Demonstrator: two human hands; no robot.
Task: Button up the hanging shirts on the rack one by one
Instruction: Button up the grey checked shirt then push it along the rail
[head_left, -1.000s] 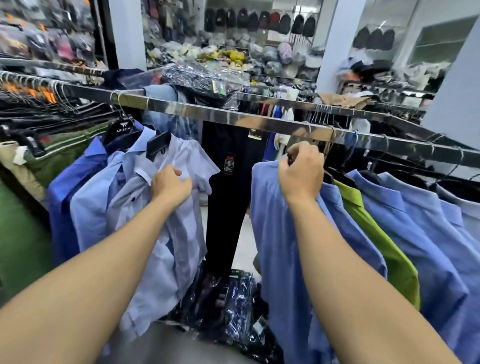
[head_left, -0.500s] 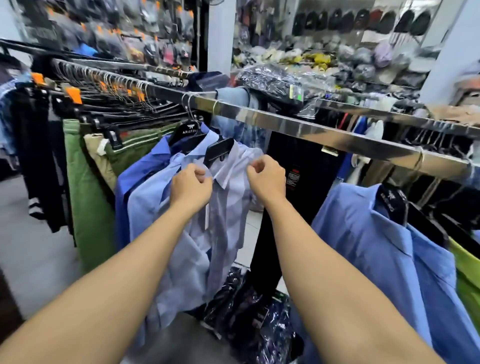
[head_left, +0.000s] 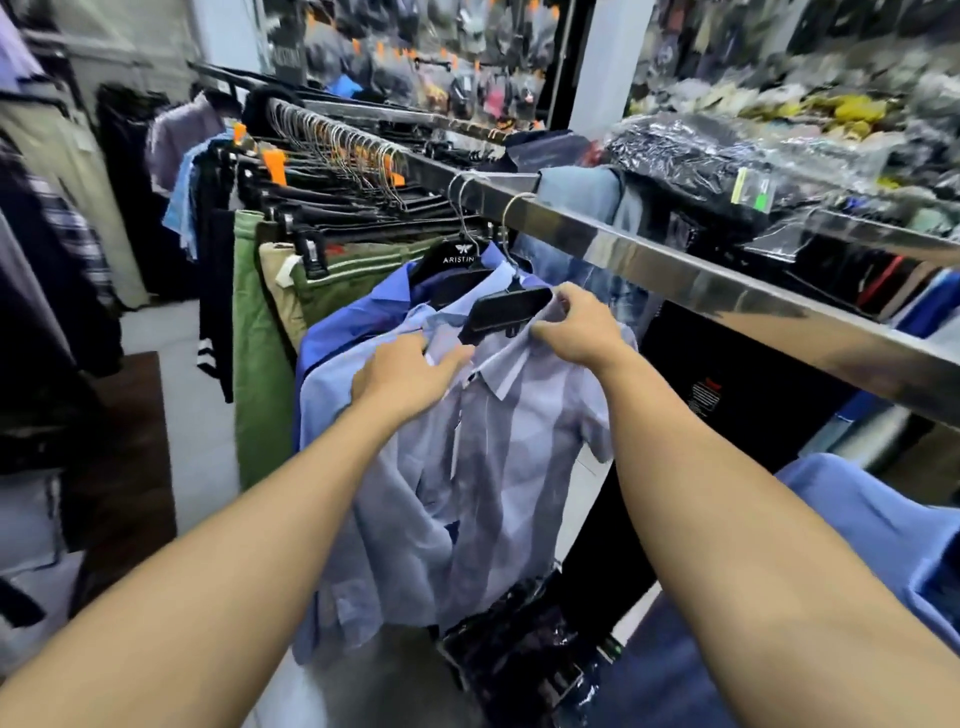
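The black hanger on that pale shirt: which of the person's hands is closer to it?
Right. The right hand pinches the pale shirt collar right beside the black hanger; the left hand rests lower on the shirt's other side.

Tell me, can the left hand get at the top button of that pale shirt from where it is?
Probably yes. The left hand already rests on the pale shirt just beside the collar, nothing lies between, and the right hand holds the collar by the black hanger.

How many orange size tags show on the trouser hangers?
3: one orange tag farthest left, one nearer, one by the wire hooks; others may be hidden.
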